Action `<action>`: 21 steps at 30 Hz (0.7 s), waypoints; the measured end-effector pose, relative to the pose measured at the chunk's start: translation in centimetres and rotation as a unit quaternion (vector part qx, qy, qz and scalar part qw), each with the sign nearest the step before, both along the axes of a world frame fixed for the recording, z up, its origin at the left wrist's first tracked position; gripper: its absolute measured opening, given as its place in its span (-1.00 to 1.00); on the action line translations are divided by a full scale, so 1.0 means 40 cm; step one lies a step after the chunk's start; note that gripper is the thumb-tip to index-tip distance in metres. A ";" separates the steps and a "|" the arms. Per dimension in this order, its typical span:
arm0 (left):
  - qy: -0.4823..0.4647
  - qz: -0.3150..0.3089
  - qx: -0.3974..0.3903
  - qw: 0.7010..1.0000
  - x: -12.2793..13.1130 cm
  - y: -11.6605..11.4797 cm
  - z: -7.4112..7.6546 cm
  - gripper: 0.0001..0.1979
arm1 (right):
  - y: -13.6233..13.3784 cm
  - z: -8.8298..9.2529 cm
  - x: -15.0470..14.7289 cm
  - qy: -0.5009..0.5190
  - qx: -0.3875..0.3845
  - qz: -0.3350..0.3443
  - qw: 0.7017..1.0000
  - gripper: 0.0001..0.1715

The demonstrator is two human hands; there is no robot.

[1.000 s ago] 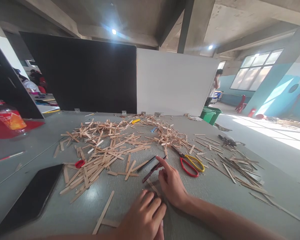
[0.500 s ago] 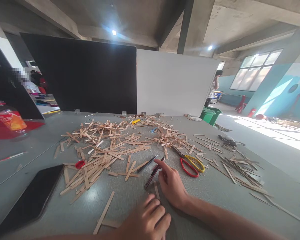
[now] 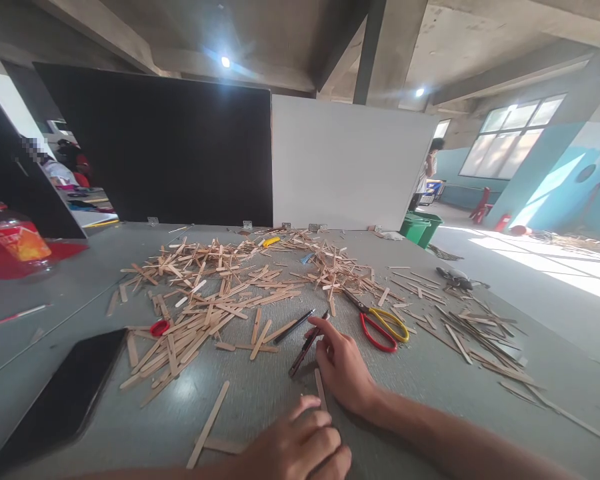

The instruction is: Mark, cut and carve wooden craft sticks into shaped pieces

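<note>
My left hand (image 3: 307, 443) is low in the middle, its fingers curled over the near end of a wooden craft stick (image 3: 321, 387) that points away from me. Just beyond it, my right hand (image 3: 347, 370) rests on the table, closed with the index finger stretched over a dark, slim pen-like tool (image 3: 304, 353). The thumb lies against this tool, whose exact kind I cannot make out. Beside it lies a dark pen (image 3: 295, 327). Scissors (image 3: 380, 327) with one red and one yellow handle lie right of my right hand.
Heaps of craft sticks (image 3: 195, 333) cover the table's middle and back. A black phone-like slab (image 3: 60, 400) and a bottle (image 3: 17, 237) are at left. Thin strips (image 3: 480, 340) lie at right. Black (image 3: 180, 147) and white (image 3: 345, 160) panels stand behind. A person (image 3: 425, 173) stands far right.
My left hand has shifted slightly right, and the craft stick under its fingers has moved right with it. My right hand and the dark tool have barely moved.
</note>
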State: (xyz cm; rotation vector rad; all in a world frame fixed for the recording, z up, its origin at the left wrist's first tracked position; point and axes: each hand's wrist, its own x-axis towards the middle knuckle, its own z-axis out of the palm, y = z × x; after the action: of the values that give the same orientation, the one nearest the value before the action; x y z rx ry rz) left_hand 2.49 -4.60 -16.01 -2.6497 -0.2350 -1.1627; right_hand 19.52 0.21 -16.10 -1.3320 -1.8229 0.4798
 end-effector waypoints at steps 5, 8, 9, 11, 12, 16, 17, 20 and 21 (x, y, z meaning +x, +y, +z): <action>-0.005 -0.022 0.004 1.000 -0.009 -0.006 0.014 -0.74 | -0.002 0.003 0.001 -0.026 -0.004 -0.017 1.000 -0.46; 0.019 -0.023 -0.011 0.999 -0.013 -0.012 0.021 -0.71 | -0.001 0.005 0.001 -0.013 -0.009 -0.007 1.000 -0.46; 0.027 -0.024 -0.015 0.999 -0.013 -0.014 0.024 -0.70 | 0.000 0.005 0.002 -0.009 -0.010 -0.006 1.000 -0.46; 0.035 -0.025 -0.019 0.999 -0.013 -0.015 0.029 -0.69 | 0.002 0.005 0.002 -0.003 -0.008 -0.005 1.000 -0.45; 0.037 -0.025 -0.019 0.999 -0.012 -0.014 0.030 -0.70 | 0.003 0.005 0.002 -0.002 -0.005 -0.003 1.000 -0.45; 0.028 -0.010 -0.019 0.999 -0.004 -0.007 0.017 -0.74 | 0.005 0.001 0.001 -0.014 0.009 -0.012 1.000 -0.47; 0.025 -0.004 -0.018 1.000 -0.002 -0.004 0.011 -0.75 | 0.004 0.000 0.001 -0.017 0.012 -0.018 1.000 -0.47; 0.033 0.009 -0.022 0.999 0.001 0.001 -0.011 -0.76 | 0.001 -0.001 0.002 -0.014 0.012 -0.020 1.000 -0.48; 0.041 0.014 -0.027 0.999 0.000 0.002 -0.018 -0.76 | 0.000 -0.001 0.002 -0.009 0.013 -0.020 1.000 -0.48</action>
State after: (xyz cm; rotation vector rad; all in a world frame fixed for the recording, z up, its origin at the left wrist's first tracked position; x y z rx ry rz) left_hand 2.51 -4.53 -16.71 -2.7248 -0.2921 -1.0523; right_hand 19.61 0.23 -16.14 -1.3565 -1.8080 0.4234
